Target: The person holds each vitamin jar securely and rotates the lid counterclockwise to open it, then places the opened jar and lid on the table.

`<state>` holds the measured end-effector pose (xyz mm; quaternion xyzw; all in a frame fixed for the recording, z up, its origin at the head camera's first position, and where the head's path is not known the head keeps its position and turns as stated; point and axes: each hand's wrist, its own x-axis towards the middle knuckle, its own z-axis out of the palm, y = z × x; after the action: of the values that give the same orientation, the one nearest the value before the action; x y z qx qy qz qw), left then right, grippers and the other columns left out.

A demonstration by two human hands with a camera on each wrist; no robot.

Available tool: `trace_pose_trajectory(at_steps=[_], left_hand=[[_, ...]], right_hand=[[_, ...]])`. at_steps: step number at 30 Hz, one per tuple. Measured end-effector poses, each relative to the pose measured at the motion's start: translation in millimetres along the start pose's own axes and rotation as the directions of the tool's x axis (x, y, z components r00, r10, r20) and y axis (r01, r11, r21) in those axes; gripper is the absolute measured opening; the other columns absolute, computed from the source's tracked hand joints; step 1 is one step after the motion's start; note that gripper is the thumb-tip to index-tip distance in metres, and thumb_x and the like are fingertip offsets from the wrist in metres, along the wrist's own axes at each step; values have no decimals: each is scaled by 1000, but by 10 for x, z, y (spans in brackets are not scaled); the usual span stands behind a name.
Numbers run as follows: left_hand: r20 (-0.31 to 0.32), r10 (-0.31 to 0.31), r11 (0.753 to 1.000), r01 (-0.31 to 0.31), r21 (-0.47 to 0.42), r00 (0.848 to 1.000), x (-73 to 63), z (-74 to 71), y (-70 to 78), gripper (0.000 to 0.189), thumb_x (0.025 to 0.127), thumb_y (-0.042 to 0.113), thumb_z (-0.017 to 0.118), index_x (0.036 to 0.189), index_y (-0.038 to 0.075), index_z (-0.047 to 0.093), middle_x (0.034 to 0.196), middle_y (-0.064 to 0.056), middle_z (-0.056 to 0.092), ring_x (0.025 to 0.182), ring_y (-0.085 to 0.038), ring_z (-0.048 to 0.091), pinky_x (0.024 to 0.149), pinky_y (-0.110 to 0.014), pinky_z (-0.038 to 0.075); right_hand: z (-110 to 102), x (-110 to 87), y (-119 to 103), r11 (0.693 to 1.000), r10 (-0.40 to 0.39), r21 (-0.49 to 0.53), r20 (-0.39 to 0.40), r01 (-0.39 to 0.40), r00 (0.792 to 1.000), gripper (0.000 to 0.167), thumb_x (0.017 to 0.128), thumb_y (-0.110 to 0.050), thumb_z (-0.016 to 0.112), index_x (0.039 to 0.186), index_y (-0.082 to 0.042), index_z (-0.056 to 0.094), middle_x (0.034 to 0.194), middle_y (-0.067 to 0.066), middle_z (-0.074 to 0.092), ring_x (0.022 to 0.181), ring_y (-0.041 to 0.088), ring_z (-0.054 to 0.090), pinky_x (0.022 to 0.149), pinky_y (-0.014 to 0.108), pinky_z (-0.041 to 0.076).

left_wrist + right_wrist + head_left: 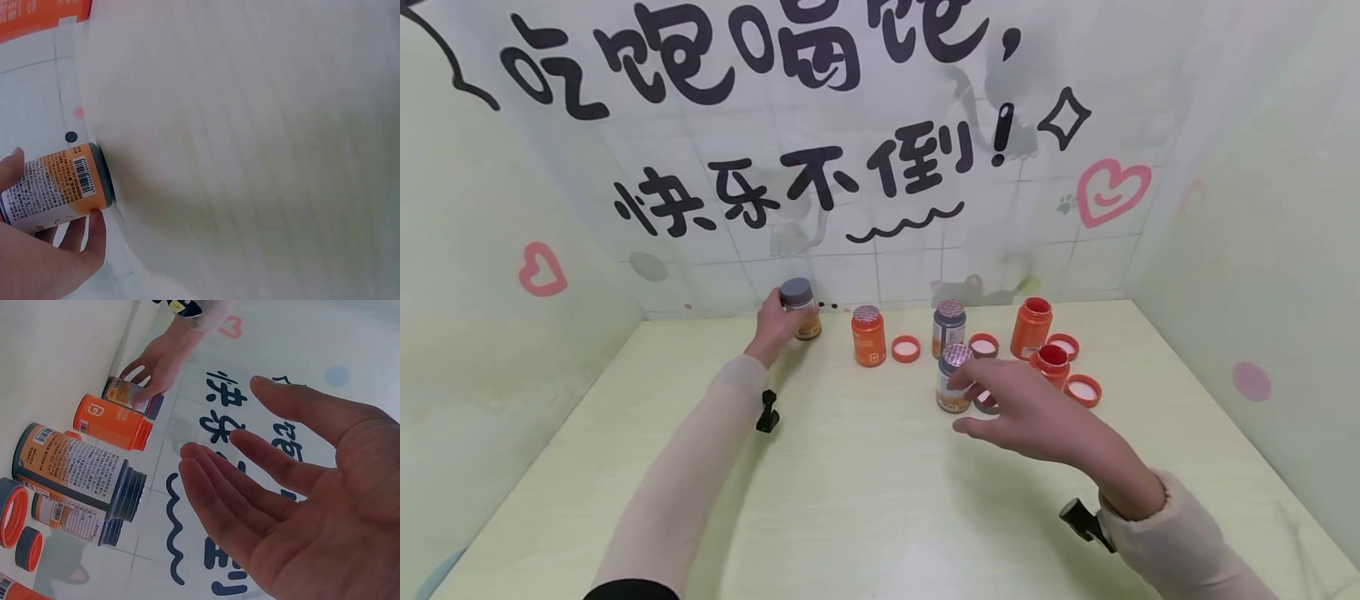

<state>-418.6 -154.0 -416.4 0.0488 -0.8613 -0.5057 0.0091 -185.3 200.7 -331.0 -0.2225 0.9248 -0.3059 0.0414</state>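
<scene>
At the back left of the table, my left hand [772, 327] grips a small supplement bottle [59, 187] with a grey cap [797, 291]. The thumb lies on one side of its orange-and-white label and the fingers on the other; the bottle is upright. My right hand [1037, 410] hovers with relaxed fingers apart and holds nothing, palm and fingers showing in the right wrist view. In the head view it overlaps a grey bottle [951, 397] that has no cap and a foil seal over its mouth. A similar sealed grey bottle [947, 335] stands behind that one.
An orange bottle [869, 343] with a foil seal stands beside an orange-rimmed lid [906, 349]. At the right are two open orange bottles [1030, 335], with upturned lids [1082, 390] next to them. Grey lids [983, 345] lie by the grey bottles. A printed curtain [820, 242] hangs behind.
</scene>
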Motion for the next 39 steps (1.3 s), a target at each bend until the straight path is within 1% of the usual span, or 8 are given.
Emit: trace_pose_trajectory(at_steps=[5, 10, 20, 23, 27, 31, 36, 39], left_hand=[[2, 13, 1000, -13, 4, 1000, -126, -20, 11, 79, 97, 32, 70, 159, 6, 28, 161, -19, 41, 149, -39, 41, 122, -55, 35], [-43, 37, 999, -37, -2, 998, -273, 2, 67, 77, 94, 36, 73, 155, 7, 36, 155, -18, 48, 143, -37, 48, 119, -53, 39], [-99, 75, 996, -80, -45, 992, -713, 87, 247, 70, 91, 43, 74, 148, 16, 44, 143, -13, 57, 128, -33, 56, 109, -54, 48], [-92, 93, 992, -101, -82, 991, -853, 120, 302, 68, 92, 44, 72, 148, 19, 43, 142, -12, 58, 126, -33, 57, 109, -56, 48], [-42, 140, 982, -144, -120, 989, -1026, 193, 389, 65, 91, 44, 71, 146, 23, 44, 138, -9, 58, 122, -33, 59, 104, -57, 51], [26, 226, 965, -220, -140, 974, -1192, 297, 488, 62, 91, 41, 70, 145, 24, 45, 134, -7, 57, 118, -32, 60, 100, -55, 53], [72, 335, 934, -321, -157, 940, -1375, 425, 587, 55, 93, 33, 69, 142, 20, 47, 128, -9, 62, 108, -31, 63, 91, -50, 55], [98, 370, 917, -345, -200, 924, -1462, 499, 621, 52, 91, 27, 69, 138, 17, 49, 121, -12, 64, 96, -30, 66, 82, -43, 58]], right_hand=[[8, 38, 40, 1000, 6, 0, 26, -6, 1000, 41, 84, -24, 85, 121, -20, 67, 120, -1, 72, 107, 18, 71, 82, 34, 62], [14, 69, 75, 1000, 10, -1, 35, -10, 999, 41, 84, -25, 85, 121, -19, 68, 120, 0, 73, 106, 18, 71, 82, 34, 62], [39, 77, 69, 1000, 6, 5, 45, -6, 999, 39, 86, -23, 83, 121, -18, 68, 119, 0, 73, 106, 18, 72, 84, 37, 62], [43, 77, 70, 1000, 6, 5, 43, -6, 999, 38, 87, -24, 83, 122, -18, 68, 119, 0, 73, 105, 18, 72, 84, 36, 62], [34, 77, 78, 1000, 1, 7, 39, -1, 999, 38, 88, -27, 82, 121, -17, 67, 118, 1, 73, 104, 18, 72, 81, 34, 61], [32, 80, 82, 1000, 0, 17, 43, -1, 999, 36, 89, -28, 81, 120, -18, 66, 117, 1, 73, 103, 17, 72, 81, 33, 61], [39, 83, 86, 1000, -7, 23, 38, 6, 999, 35, 90, -29, 79, 121, -18, 65, 116, 1, 73, 103, 17, 73, 80, 33, 61], [44, 85, 86, 1000, -9, 30, 26, 9, 1000, 35, 91, -30, 79, 120, -18, 65, 116, 3, 73, 101, 17, 73, 79, 32, 61]])
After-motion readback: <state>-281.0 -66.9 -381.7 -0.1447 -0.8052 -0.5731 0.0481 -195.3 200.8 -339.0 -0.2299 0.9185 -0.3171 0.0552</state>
